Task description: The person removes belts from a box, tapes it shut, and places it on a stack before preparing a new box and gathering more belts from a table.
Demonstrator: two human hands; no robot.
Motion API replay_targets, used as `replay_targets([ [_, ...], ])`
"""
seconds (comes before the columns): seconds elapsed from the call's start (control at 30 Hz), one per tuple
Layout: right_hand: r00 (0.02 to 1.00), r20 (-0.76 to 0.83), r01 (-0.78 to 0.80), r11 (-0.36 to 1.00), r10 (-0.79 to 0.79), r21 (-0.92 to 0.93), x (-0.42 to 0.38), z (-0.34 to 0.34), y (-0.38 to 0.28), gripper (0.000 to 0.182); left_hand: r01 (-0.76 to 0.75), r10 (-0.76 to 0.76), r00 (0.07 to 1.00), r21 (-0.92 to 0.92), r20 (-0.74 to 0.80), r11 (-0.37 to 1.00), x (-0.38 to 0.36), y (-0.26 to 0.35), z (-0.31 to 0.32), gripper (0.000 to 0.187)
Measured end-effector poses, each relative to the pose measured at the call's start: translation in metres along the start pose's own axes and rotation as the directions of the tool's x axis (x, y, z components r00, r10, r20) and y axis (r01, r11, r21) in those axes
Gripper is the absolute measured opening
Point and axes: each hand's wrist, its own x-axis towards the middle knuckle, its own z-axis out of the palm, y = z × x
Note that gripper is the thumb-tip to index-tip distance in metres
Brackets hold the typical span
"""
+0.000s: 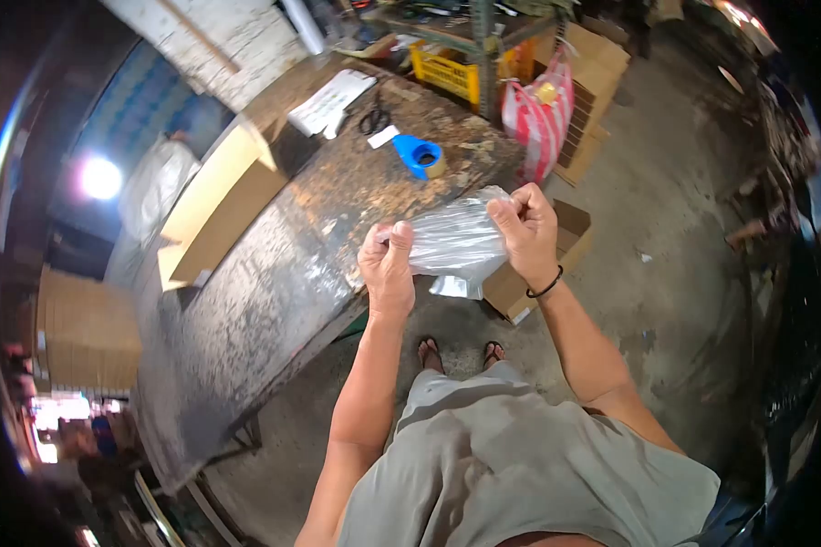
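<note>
Clear plastic (458,235) between both hands (390,273) (531,239)

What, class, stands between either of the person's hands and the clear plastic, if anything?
Nothing visible does: the left hand and the right hand both hold the clear plastic directly, one at each side. The cardboard box shows behind the right hand, not between it and the plastic.

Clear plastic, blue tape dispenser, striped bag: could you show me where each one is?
Clear plastic (458,235): head view, on its creased middle.
Blue tape dispenser (412,152): head view, on its blue body.
Striped bag (535,126): head view, on its bulging side.
</note>
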Motion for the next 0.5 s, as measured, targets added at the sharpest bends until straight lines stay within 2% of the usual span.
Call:
replay_targets([
  [0.07, 0.992, 0.057, 0.124, 0.981, -0.117, -0.15, -0.005, 0.018, 0.003, 0.027, -0.052, 0.058, 0.996, 0.079, -0.073, 0.996, -0.01, 0.021, -0.024, 0.024],
  [0.1, 0.989, 0.092, 0.131, 0.983, -0.12, -0.132, -0.006, 0.027, -0.001, 0.027, -0.076, 0.084, 0.991, 0.082, -0.102, 0.994, -0.014, 0.028, -0.032, 0.024],
  [0.13, 0.992, 0.07, 0.114, 0.988, -0.108, -0.102, -0.007, 0.035, -0.008, 0.027, -0.183, 0.164, 0.98, -0.176, -0.113, 0.967, -0.017, 0.033, -0.038, 0.026],
  [0.17, 0.995, 0.043, 0.095, 0.992, -0.092, -0.078, -0.012, 0.042, -0.013, 0.027, -0.275, 0.24, 0.961, -0.42, -0.134, 0.865, -0.022, 0.037, -0.044, 0.031],
  [0.2, 0.993, 0.098, 0.063, 0.998, -0.062, 0.001, -0.014, 0.043, -0.008, 0.024, -0.201, 0.231, 0.973, -0.466, 0.008, 0.862, -0.031, 0.046, -0.044, 0.044],
  [0.23, 0.991, 0.119, 0.061, 0.998, -0.061, 0.004, -0.021, 0.053, -0.007, 0.024, -0.218, 0.241, 0.97, -0.466, -0.011, 0.857, -0.044, 0.04, -0.045, 0.044],
  [0.3, 0.968, 0.24, 0.05, 0.994, -0.073, 0.098, -0.033, 0.076, -0.005, 0.019, 0.09, -0.075, 0.996, -0.407, 0.051, 0.909, -0.063, 0.03, -0.05, 0.038],
  [0.33, 0.952, 0.299, 0.036, 0.994, -0.065, 0.101, -0.042, 0.084, -0.004, 0.014, 0.073, -0.062, 0.997, -0.41, 0.04, 0.909, -0.07, 0.036, -0.062, 0.038],
  [0.37, 0.947, 0.314, 0.035, 0.994, -0.065, 0.102, -0.052, 0.091, -0.006, 0.014, 0.078, -0.068, 0.997, -0.316, 0.044, 0.945, -0.079, 0.043, -0.075, 0.032],
  [0.4, 0.952, 0.3, 0.032, 0.995, -0.059, 0.094, -0.063, 0.099, -0.009, 0.013, 0.084, -0.076, 0.996, -0.221, 0.046, 0.972, -0.089, 0.051, -0.088, 0.025],
  [0.43, 0.957, 0.284, 0.032, 0.996, -0.056, 0.087, -0.074, 0.108, -0.011, 0.012, 0.072, -0.065, 0.997, -0.227, 0.036, 0.971, -0.095, 0.058, -0.103, 0.025],
  [0.5, 0.957, 0.287, 0.018, 0.998, -0.034, 0.06, -0.099, 0.119, -0.013, 0.01, -0.119, 0.06, 0.982, -0.34, -0.177, 0.933, -0.106, 0.074, -0.132, 0.009],
])
